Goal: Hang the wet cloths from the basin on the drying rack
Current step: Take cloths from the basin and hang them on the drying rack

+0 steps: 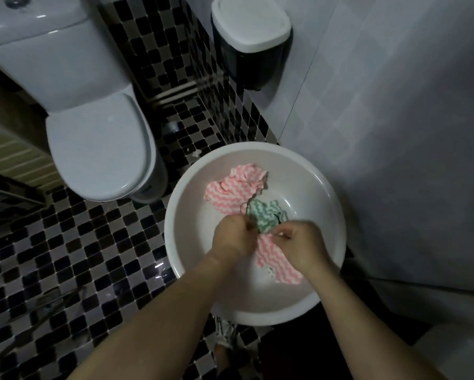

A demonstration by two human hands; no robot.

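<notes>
Fingers of our left hand (234, 237) and right hand (293, 246) were pinched shut on the near pink cloth (275, 266) at the basin's (175, 237) 6 o'clock. Green cloth (267, 215) touched it, so it could've snagged and dropped.

I see a round white plastic basin (307, 187) on the checkered tile floor. Inside it lie three crumpled, zigzag-striped cloths: a pink-and-white cloth (231, 187) toward the far side, a green-and-white cloth (266, 215) touching it at the middle, and a second pink cloth (274, 263) on the near side.
</notes>
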